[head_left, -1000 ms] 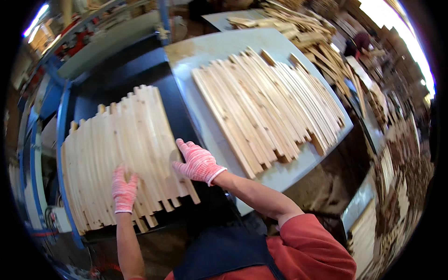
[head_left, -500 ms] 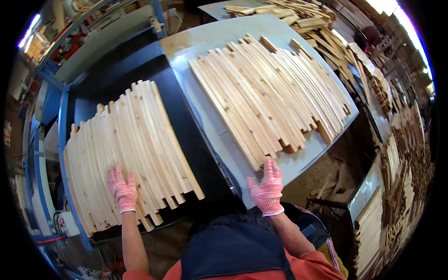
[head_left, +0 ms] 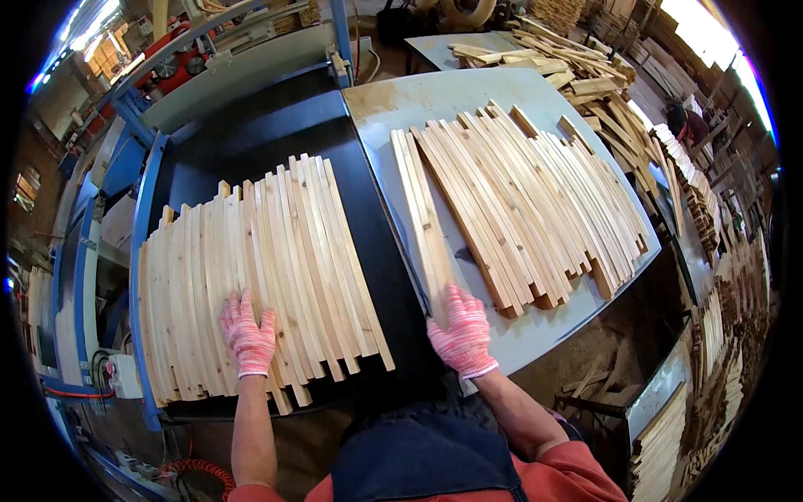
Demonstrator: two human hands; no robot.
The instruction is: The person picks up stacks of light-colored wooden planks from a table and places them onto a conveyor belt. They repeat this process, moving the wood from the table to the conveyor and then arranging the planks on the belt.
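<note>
My left hand (head_left: 249,335), in a pink and white knitted glove, rests flat with fingers stretched on a row of pale wooden strips (head_left: 226,268) lying side by side on a black bed. Strip ends stick out unevenly at front and back. My right hand (head_left: 462,330), gloved alike, grips the near end of a pair of wooden strips (head_left: 428,226), thumb on the left side and fingers over the end. This pair lies angled, apart at the near end from the other wooden strips (head_left: 527,201) on the grey tabletop (head_left: 502,88).
A blue metal frame (head_left: 144,276) borders the black bed (head_left: 242,146) on the left. Loose wood offcuts (head_left: 577,71) are heaped behind the grey tabletop. More stacked strips (head_left: 661,435) stand at the right, and a red coiled hose (head_left: 205,473) hangs at lower left.
My right hand has closed on the leftmost strips and drawn them left, opening a gap to the others. My left hand stays on its row. The whole view has shifted slightly.
</note>
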